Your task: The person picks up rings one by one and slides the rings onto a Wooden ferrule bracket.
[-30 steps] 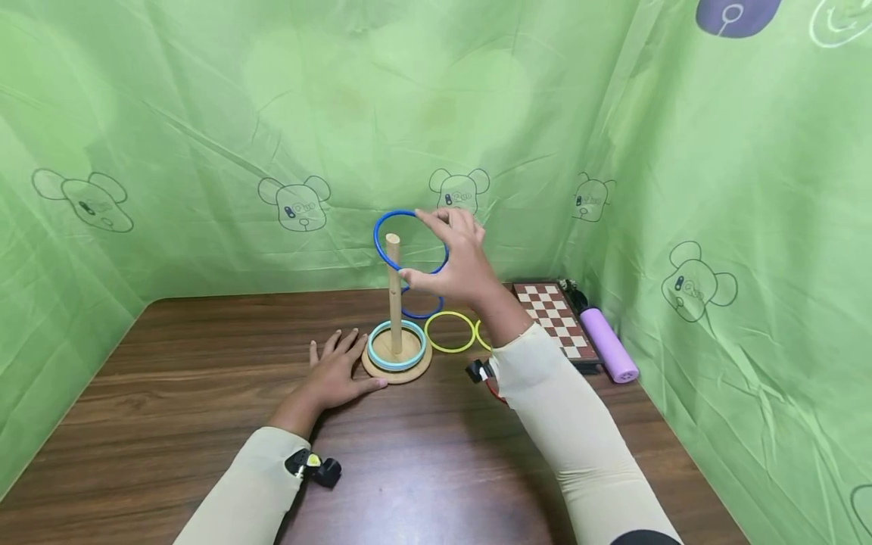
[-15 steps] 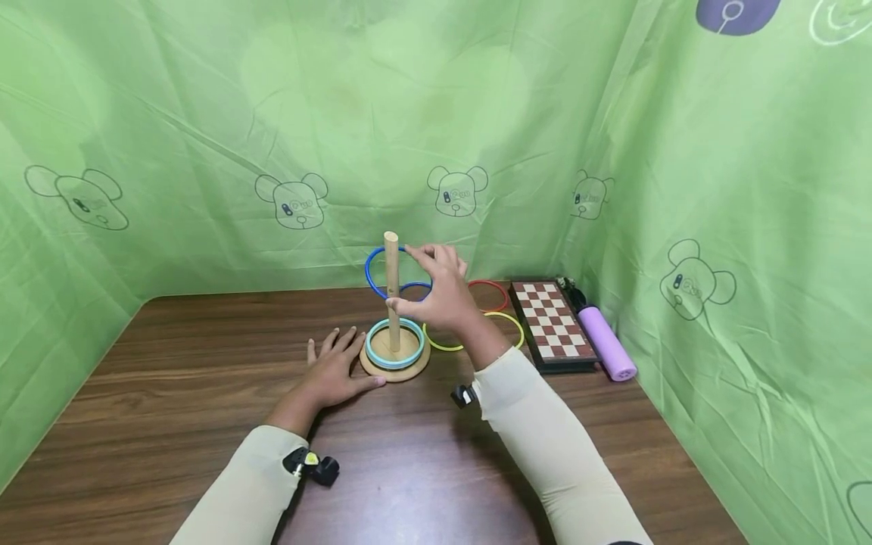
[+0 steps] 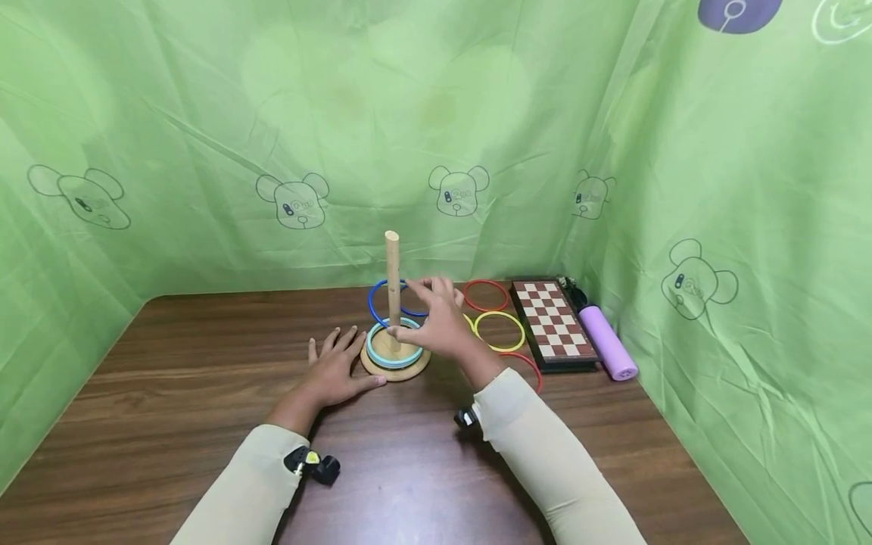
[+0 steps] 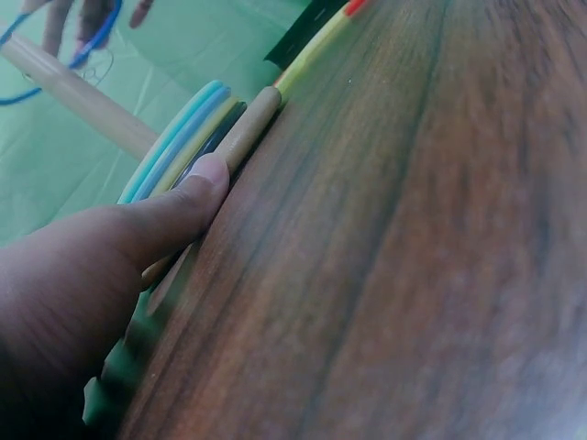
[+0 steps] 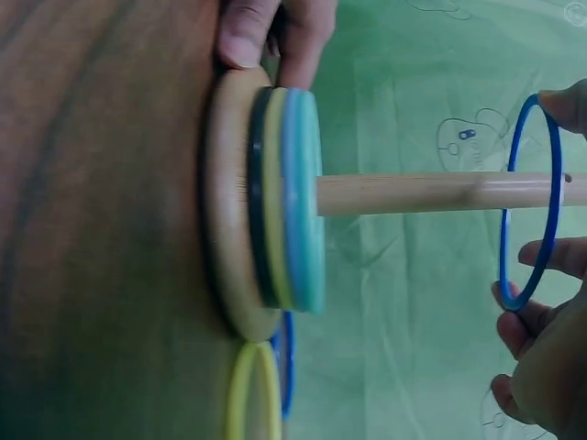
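A wooden peg (image 3: 393,265) stands upright on a round wooden base (image 3: 397,376). Around its foot lie stacked rings: turquoise (image 5: 313,238) on top, then blue, yellow and a dark one. My right hand (image 3: 443,324) pinches a blue ring (image 5: 555,192) between thumb and fingers. That ring encircles the peg, above the stack and apart from it. With fingers spread, my left hand (image 3: 332,380) rests on the table at the base's left side, its thumb touching the base's edge in the left wrist view.
Yellow rings (image 3: 500,350) and red rings (image 3: 487,281) lie on the brown table (image 3: 225,363) right of the base, with another blue ring (image 5: 289,367) behind. Farther right are a chessboard (image 3: 555,322) and a purple cylinder (image 3: 608,344). A green curtain (image 3: 368,113) encloses the back and sides.
My right hand has come down and slightly left with the blue ring, from the peg's top to lower along the peg. My left hand stays at the base.
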### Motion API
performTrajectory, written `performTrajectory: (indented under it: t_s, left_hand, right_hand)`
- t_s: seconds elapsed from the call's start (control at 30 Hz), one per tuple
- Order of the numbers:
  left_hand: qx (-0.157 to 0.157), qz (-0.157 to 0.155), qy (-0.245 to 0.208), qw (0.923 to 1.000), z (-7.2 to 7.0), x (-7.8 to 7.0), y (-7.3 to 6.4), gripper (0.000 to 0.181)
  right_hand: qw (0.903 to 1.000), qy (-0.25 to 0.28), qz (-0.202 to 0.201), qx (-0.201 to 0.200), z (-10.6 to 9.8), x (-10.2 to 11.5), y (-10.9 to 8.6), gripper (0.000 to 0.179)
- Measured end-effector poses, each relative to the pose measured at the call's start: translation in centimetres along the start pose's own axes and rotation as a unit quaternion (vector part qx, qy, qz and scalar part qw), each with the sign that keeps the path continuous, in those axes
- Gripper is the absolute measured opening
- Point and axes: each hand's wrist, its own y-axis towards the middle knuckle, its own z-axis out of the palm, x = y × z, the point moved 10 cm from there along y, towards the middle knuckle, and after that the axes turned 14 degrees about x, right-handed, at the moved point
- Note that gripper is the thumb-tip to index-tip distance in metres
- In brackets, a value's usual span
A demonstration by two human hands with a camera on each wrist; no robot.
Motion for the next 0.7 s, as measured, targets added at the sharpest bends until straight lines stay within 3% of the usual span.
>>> performTrajectory:
  t_s: [0.3, 0.7]
  left_hand:
    - [0.001, 0.002, -0.001, 1.0, 0.1, 0.0, -0.1, 0.114]
    - [-0.007, 0.002, 0.0, 1.0, -0.4, 0.0, -0.1, 0.114]
  right_hand:
    - [0.9978, -0.019, 0.028, 0.057, 3.0, -1.8, -0.3, 0.105]
    - [0.9941, -0.068, 0.039, 0.074, 5.4, -2.4, 0.2, 0.107]
